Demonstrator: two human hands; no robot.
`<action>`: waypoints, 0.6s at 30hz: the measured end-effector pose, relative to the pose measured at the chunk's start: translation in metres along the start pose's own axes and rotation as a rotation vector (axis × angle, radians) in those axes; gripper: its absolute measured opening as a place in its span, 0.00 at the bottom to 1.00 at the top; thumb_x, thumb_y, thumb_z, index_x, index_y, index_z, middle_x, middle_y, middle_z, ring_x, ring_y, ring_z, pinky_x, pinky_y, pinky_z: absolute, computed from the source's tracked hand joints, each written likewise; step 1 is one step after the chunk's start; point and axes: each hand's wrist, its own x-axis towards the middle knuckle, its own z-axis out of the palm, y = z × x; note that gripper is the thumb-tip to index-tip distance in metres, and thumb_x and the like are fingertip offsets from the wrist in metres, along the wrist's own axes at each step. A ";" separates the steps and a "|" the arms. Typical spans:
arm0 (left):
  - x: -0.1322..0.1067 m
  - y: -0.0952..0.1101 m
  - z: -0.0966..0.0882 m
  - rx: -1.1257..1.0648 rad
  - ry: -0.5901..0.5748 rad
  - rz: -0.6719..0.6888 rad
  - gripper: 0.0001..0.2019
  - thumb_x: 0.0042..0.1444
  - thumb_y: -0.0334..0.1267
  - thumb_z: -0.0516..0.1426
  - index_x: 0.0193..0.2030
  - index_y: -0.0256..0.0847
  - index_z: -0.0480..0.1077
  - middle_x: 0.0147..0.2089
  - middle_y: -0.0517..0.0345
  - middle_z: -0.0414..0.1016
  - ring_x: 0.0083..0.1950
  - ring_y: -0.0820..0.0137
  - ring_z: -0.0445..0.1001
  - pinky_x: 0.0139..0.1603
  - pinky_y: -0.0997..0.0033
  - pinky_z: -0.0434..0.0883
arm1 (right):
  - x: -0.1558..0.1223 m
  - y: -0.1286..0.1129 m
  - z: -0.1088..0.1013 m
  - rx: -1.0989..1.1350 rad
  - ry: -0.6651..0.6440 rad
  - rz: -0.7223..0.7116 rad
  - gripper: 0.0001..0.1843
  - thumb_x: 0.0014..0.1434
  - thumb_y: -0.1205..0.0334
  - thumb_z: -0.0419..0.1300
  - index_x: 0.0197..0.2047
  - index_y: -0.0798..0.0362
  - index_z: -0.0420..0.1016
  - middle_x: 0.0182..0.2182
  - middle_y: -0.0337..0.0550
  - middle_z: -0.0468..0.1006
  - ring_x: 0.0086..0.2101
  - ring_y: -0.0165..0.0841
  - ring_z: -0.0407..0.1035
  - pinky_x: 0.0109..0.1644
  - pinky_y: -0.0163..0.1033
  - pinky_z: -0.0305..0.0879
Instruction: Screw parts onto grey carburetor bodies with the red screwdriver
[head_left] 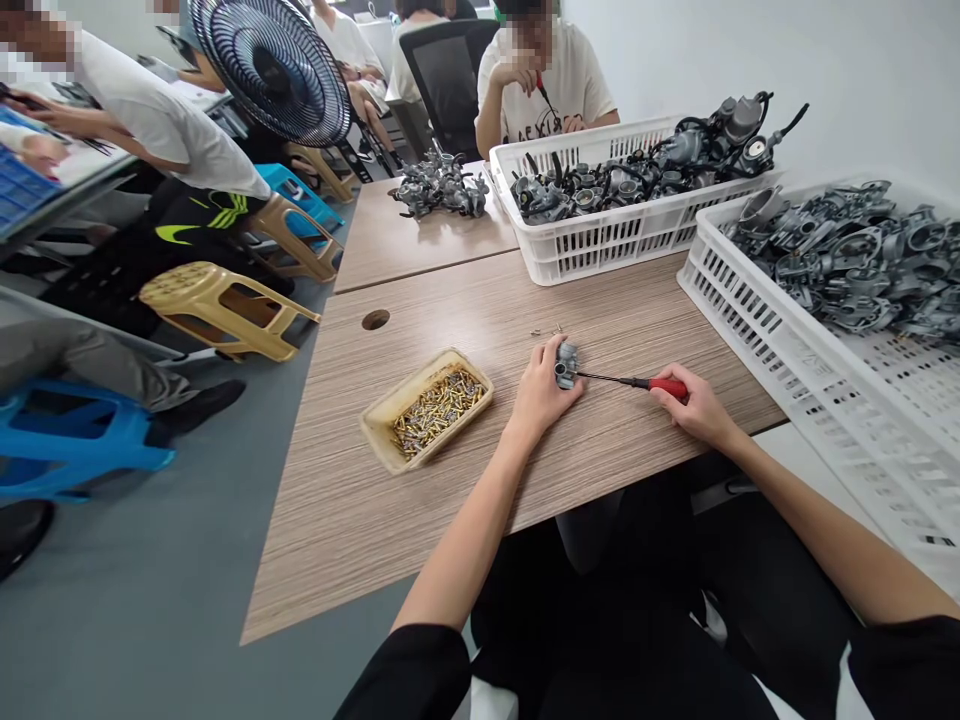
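My left hand is closed around a small grey metal carburetor body on the wooden table. In my right hand is a screwdriver with a red handle and a long dark shaft. Its tip meets the right side of the carburetor body; the exact contact point is too small to make out. Just beyond my left hand lie a couple of small metal screws or jets. To the left of that hand stands a pale plastic tub holding many small brass and silver-coloured parts.
A white basket of carburetors with black hoses stands at the back; another white basket of grey metal bodies is at the right. More carburetors lie on the far table. Across sits a person. A fan and stools are leftward.
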 end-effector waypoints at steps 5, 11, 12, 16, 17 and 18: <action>0.000 -0.001 0.000 -0.015 0.007 0.006 0.38 0.57 0.37 0.65 0.74 0.48 0.59 0.66 0.46 0.70 0.63 0.52 0.77 0.65 0.49 0.77 | 0.000 -0.001 0.000 0.044 -0.016 0.027 0.18 0.67 0.42 0.63 0.37 0.48 0.69 0.25 0.35 0.68 0.21 0.33 0.65 0.27 0.40 0.64; 0.000 -0.002 0.001 -0.009 0.008 0.006 0.38 0.58 0.38 0.66 0.74 0.48 0.59 0.66 0.46 0.70 0.63 0.52 0.77 0.65 0.50 0.77 | 0.001 0.000 0.001 0.040 -0.003 0.027 0.21 0.66 0.38 0.64 0.37 0.47 0.70 0.25 0.35 0.68 0.21 0.33 0.64 0.26 0.39 0.63; 0.000 -0.002 0.001 -0.006 0.008 0.008 0.38 0.58 0.38 0.66 0.74 0.48 0.59 0.66 0.46 0.70 0.63 0.52 0.77 0.64 0.50 0.77 | 0.001 0.000 0.001 0.036 0.003 0.023 0.21 0.66 0.38 0.64 0.37 0.47 0.70 0.25 0.36 0.68 0.22 0.32 0.64 0.26 0.39 0.63; 0.000 -0.002 0.001 0.011 0.000 0.009 0.38 0.58 0.38 0.65 0.74 0.48 0.59 0.66 0.46 0.70 0.63 0.52 0.77 0.63 0.51 0.78 | 0.000 0.000 0.001 0.026 0.001 0.021 0.20 0.67 0.39 0.63 0.38 0.48 0.70 0.26 0.37 0.69 0.22 0.33 0.65 0.26 0.39 0.63; 0.000 -0.002 0.001 0.014 -0.003 0.007 0.38 0.58 0.38 0.65 0.74 0.48 0.59 0.66 0.46 0.70 0.63 0.53 0.77 0.62 0.52 0.78 | 0.000 0.000 0.001 0.027 -0.005 0.024 0.20 0.67 0.40 0.63 0.38 0.48 0.70 0.26 0.37 0.69 0.22 0.33 0.65 0.26 0.39 0.63; 0.000 -0.002 0.000 0.015 -0.005 0.005 0.38 0.58 0.38 0.65 0.74 0.49 0.59 0.66 0.46 0.70 0.63 0.53 0.77 0.62 0.52 0.78 | 0.000 0.000 0.001 0.027 -0.007 0.024 0.20 0.68 0.40 0.63 0.38 0.48 0.70 0.26 0.37 0.69 0.22 0.33 0.65 0.26 0.39 0.64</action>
